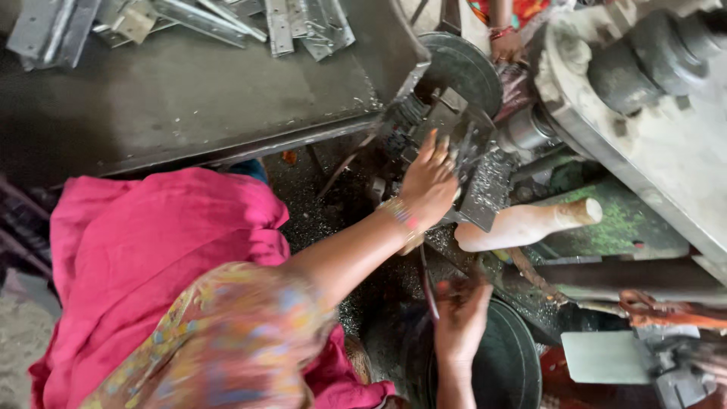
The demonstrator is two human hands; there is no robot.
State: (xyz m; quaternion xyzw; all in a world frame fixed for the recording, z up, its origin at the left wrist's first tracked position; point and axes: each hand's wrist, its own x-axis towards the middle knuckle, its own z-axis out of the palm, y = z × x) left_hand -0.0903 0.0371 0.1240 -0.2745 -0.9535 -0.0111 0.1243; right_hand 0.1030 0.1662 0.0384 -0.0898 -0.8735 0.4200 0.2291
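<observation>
Metal plate [485, 198] sits in the grey press [651, 129] past the counter's [189, 98] right corner, the left hand [428, 185] on it, fingers spread. Right hand [460, 314], fingers half curled on nothing clear, hangs over a dark round tub [503, 363]; its contents cannot be told. Steel hinges [303, 23] lie along the counter's far edge.

— Are any packages, labels, signs or screens to be seen?

— None can be made out. No box, bag or wrapper is shown, and no screen is in view.

— Is anything printed or stuck on at twelve o'clock, or at three o'clock?

— Nothing of that kind is seen there; no sticker, plate or sign can be told apart on any surface.

— And toward five o'clock?

— A pale flat shape is seen there, but it is blurred, and whether it is a label cannot be told.
</observation>
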